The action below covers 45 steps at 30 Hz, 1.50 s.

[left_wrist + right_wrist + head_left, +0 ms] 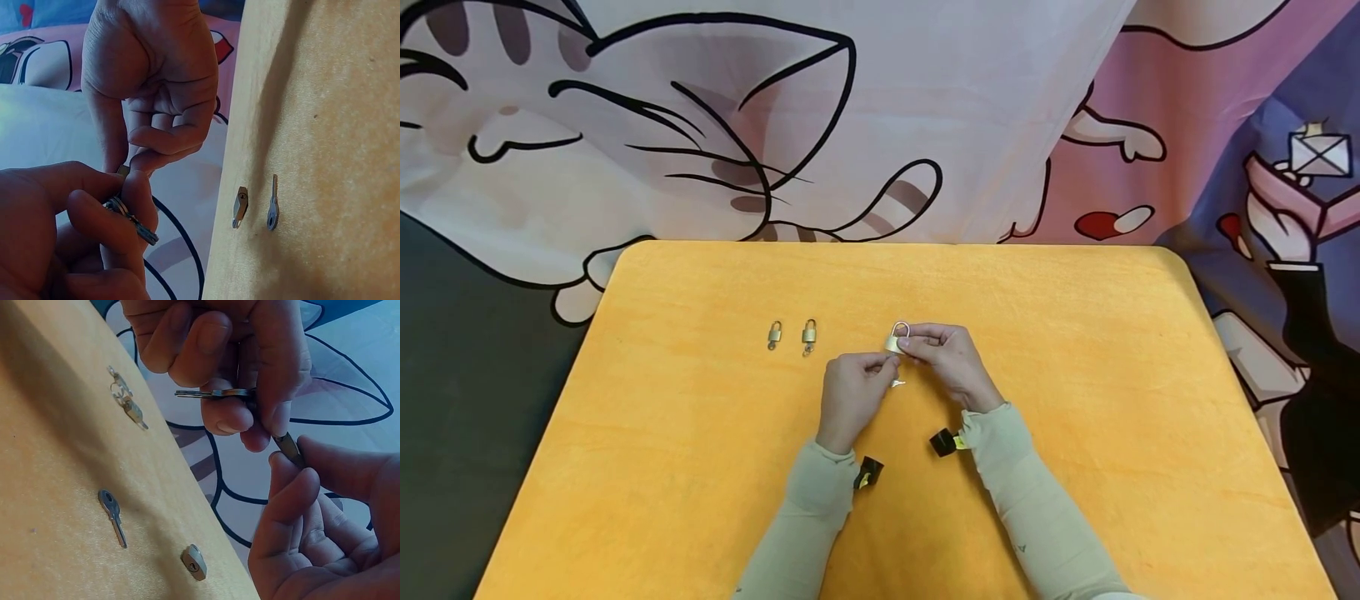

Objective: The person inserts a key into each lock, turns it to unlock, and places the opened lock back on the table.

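A small brass padlock (892, 343) with its shackle upward sits between the two hands above the table. My right hand (951, 358) pinches its body between thumb and fingers. My left hand (856, 396) pinches a key at the padlock's lower end, its grip partly hidden by the fingers. Another key (200, 394) sticks out from the left hand in the right wrist view. Whether the pinched key is inside the lock, I cannot tell. On the table to the left lie two more padlocks, one (775, 333) farther left and one (809, 333) nearer the hands, with keys beside or below them.
The yellow table (1075, 350) has a cartoon-printed cloth (970, 125) hanging behind its far edge. A loose key (111, 512) and a padlock (194, 562) lie apart on the tabletop in the right wrist view. Small black devices (943, 442) are strapped at both wrists.
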### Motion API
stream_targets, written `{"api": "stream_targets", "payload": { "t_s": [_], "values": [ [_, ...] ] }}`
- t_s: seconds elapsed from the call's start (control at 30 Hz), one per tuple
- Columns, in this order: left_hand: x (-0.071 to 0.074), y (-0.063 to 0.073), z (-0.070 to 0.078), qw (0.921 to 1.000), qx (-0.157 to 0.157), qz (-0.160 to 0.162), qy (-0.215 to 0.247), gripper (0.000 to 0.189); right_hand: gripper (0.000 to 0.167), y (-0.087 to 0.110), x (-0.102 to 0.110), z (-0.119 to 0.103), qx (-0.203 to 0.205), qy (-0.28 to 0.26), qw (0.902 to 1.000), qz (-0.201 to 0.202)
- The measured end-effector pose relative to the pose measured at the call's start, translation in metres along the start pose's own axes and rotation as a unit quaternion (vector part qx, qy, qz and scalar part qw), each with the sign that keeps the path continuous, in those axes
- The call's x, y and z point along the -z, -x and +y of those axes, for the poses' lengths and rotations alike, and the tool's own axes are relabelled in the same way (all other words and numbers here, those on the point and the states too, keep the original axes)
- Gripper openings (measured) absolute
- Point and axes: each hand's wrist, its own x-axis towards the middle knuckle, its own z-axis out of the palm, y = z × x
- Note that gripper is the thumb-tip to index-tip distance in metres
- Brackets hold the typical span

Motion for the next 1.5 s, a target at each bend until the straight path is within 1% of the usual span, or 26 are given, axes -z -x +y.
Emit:
{"api": "stream_targets", "payload": {
  "t_s": [0.3, 0.6, 0.83, 1.07, 1.23, 1.5],
  "values": [
    [-0.0005, -0.0002, -0.0017, 0.9997, -0.014, 0.005, -0.020, 0.012, 0.028, 0.0000, 0.0002, 0.0003, 0.001, 0.013, 0.9999, -0.004],
    [0.0003, 0.0004, -0.0001, 0.9989, -0.033, 0.011, -0.033, 0.012, 0.027, -0.0001, -0.0010, 0.0010, 0.001, 0.010, 0.9999, 0.005],
    [0.0003, 0.0008, 0.0005, 0.9984, -0.035, 0.013, -0.042, 0.012, 0.027, 0.0000, -0.0012, 0.0011, 0.004, 0.012, 0.9999, 0.002],
    [0.0005, 0.0013, 0.0016, 0.9970, -0.045, 0.023, -0.058, 0.012, 0.029, 0.0004, -0.0015, 0.0000, 0.000, 0.018, 0.9998, -0.003],
    [0.0005, 0.0020, 0.0030, 0.9974, -0.040, 0.018, -0.057, 0.013, 0.028, -0.0001, -0.0005, -0.0007, -0.003, 0.028, 0.9996, -0.002],
    [-0.0014, 0.0025, 0.0015, 0.9970, -0.047, 0.015, -0.059, 0.011, 0.027, 0.0004, 0.0004, 0.0003, 0.003, 0.032, 0.9995, -0.007]
  ]
}}
